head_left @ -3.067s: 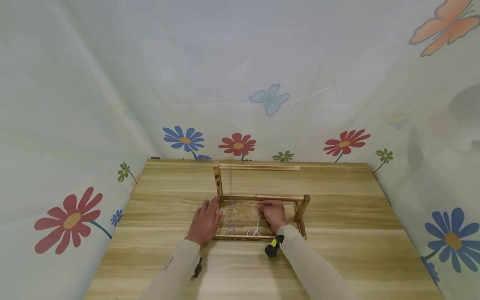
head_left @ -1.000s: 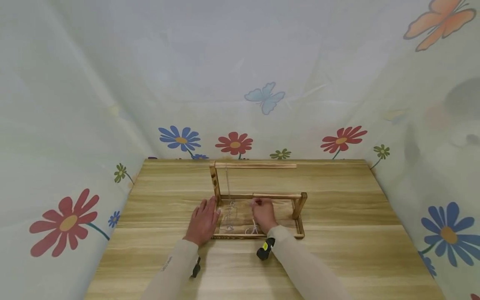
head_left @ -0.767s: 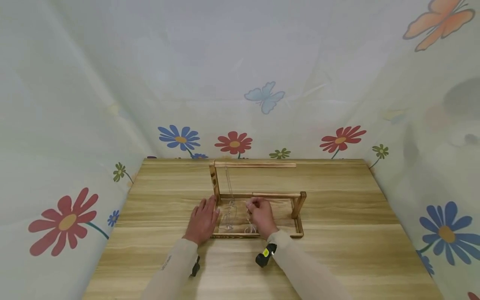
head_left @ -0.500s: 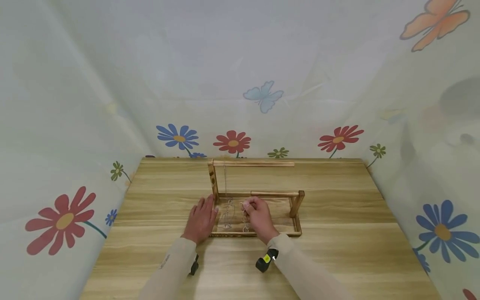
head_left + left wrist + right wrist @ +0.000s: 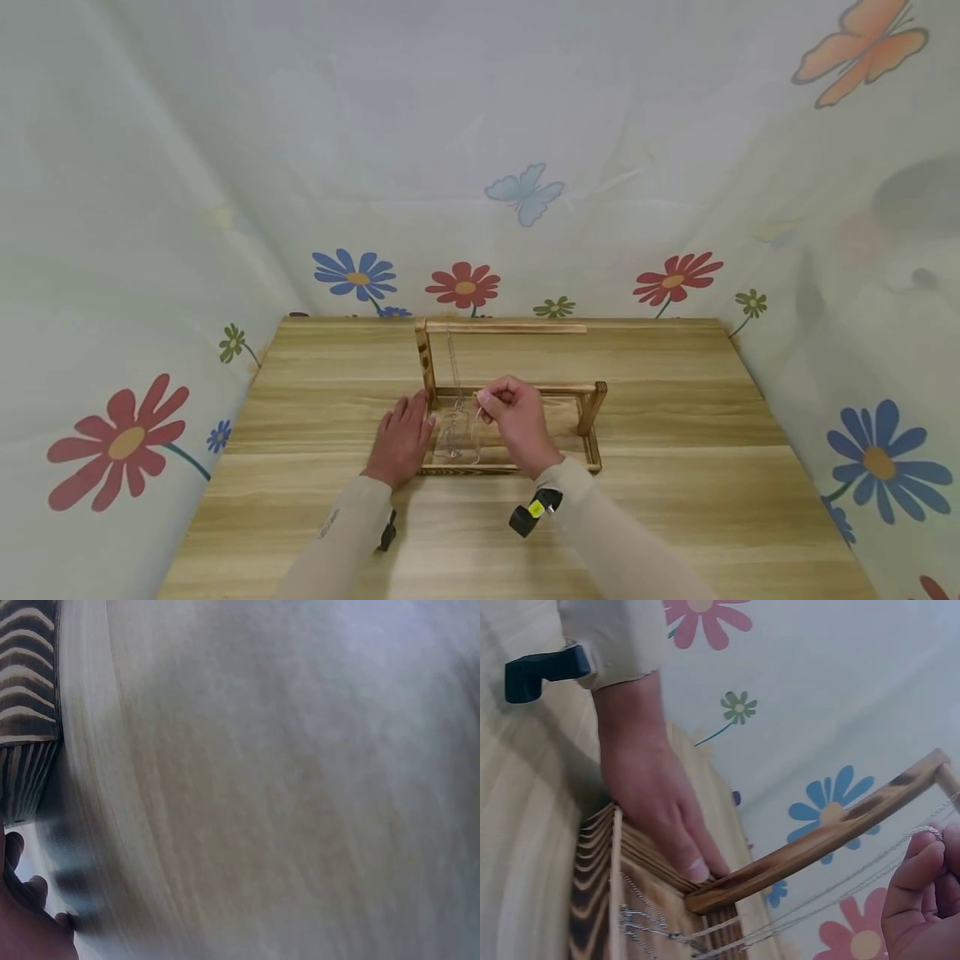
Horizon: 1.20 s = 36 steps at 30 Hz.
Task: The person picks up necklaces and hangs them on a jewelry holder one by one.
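Note:
A wooden jewellery stand (image 5: 517, 328) has a shallow tray base and two posts with horizontal arms. My left hand (image 5: 401, 437) rests against the tray's left edge, fingers extended; the left wrist view catches only some fingers (image 5: 30, 889) beside the striped base. Over the tray, my right hand (image 5: 519, 425) pinches a thin silver necklace (image 5: 477, 437) between thumb and fingertips, its lower part dangling. Another fine necklace (image 5: 452, 358) hangs from the taller arm near the left post. In the right wrist view, chain strands run past the post (image 5: 780, 870) toward my right hand (image 5: 922, 900).
The stand is on a wood-grain table (image 5: 315, 367). Its shorter arm (image 5: 562, 389) lies just behind my right hand, joined to the right post (image 5: 592, 408). A pale curtain (image 5: 420, 125) printed with flowers and butterflies surrounds the table's back and sides.
My right hand has moved left across the tray with the pinched necklace, from near the shorter arm to beside the hanging necklace. The hanging necklace has swung slightly. My left hand keeps its place.

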Each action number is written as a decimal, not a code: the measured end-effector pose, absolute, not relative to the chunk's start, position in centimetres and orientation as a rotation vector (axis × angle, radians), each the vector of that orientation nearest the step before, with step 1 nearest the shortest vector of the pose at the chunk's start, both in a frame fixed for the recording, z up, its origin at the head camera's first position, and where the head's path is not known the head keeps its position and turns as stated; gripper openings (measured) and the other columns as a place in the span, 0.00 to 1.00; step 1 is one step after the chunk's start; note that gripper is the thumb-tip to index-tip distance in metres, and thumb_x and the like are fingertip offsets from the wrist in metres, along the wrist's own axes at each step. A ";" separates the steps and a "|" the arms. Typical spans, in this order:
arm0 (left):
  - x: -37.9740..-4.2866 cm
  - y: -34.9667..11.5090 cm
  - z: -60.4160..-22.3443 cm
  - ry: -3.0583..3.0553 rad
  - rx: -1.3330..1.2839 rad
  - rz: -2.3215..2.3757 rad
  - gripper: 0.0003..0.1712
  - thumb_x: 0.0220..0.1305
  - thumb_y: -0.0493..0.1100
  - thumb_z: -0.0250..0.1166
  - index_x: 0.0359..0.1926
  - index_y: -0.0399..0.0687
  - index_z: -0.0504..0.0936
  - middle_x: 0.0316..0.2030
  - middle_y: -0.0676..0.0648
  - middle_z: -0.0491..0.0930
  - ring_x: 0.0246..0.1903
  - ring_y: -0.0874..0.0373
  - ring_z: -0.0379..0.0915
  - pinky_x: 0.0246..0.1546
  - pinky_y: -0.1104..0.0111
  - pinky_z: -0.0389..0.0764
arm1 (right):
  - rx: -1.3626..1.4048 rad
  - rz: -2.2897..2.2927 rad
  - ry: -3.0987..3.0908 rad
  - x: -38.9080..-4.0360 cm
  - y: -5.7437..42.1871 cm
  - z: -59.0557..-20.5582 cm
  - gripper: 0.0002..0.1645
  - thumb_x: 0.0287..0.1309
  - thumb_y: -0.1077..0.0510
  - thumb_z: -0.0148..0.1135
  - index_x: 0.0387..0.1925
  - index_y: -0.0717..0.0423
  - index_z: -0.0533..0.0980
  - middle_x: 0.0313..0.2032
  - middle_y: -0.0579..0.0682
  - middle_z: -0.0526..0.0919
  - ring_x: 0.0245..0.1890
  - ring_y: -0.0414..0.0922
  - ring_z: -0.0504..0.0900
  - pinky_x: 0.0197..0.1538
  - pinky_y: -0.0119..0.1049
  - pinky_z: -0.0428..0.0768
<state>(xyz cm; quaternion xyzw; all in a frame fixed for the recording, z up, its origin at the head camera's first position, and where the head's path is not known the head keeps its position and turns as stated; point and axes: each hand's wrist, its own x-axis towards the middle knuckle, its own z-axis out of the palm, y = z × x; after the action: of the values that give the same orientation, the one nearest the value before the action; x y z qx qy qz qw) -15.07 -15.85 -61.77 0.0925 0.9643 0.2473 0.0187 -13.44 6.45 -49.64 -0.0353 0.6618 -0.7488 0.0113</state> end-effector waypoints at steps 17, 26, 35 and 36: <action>-15.2 -15.8 -61.3 2.999 0.287 0.777 0.35 0.86 0.54 0.42 0.84 0.44 0.52 0.81 0.41 0.59 0.82 0.37 0.49 0.79 0.38 0.51 | -0.249 -2.417 2.022 -15.3 6.8 -46.2 0.07 0.64 0.67 0.70 0.38 0.71 0.82 0.31 0.51 0.89 0.28 0.40 0.86 0.37 0.37 0.89; -15.1 -15.6 -61.3 2.990 0.275 0.798 0.34 0.85 0.53 0.44 0.83 0.44 0.53 0.81 0.41 0.58 0.82 0.37 0.49 0.79 0.38 0.51 | -0.245 -2.432 2.017 -16.0 7.0 -44.9 0.06 0.64 0.65 0.70 0.38 0.68 0.84 0.31 0.46 0.90 0.30 0.40 0.86 0.39 0.35 0.88; -14.9 -15.7 -61.4 3.001 0.268 0.790 0.35 0.85 0.53 0.44 0.83 0.43 0.53 0.81 0.41 0.58 0.82 0.37 0.49 0.79 0.38 0.51 | -0.316 -2.446 2.030 -16.9 7.3 -43.5 0.07 0.66 0.66 0.68 0.39 0.70 0.83 0.31 0.45 0.90 0.31 0.43 0.87 0.39 0.35 0.88; -14.9 -15.7 -61.4 2.998 0.267 0.789 0.35 0.85 0.53 0.44 0.83 0.43 0.53 0.81 0.41 0.57 0.82 0.37 0.49 0.79 0.38 0.51 | -0.323 -2.450 2.032 -17.0 7.4 -43.4 0.07 0.66 0.66 0.68 0.39 0.71 0.83 0.31 0.45 0.90 0.31 0.43 0.87 0.39 0.35 0.88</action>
<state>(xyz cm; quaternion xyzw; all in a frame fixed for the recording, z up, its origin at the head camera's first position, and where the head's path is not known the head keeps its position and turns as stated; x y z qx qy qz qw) -14.88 -15.70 -61.42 0.0858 0.9634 0.2534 0.0149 -16.98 7.39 -43.36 -0.1010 0.6348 -0.7655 -0.0290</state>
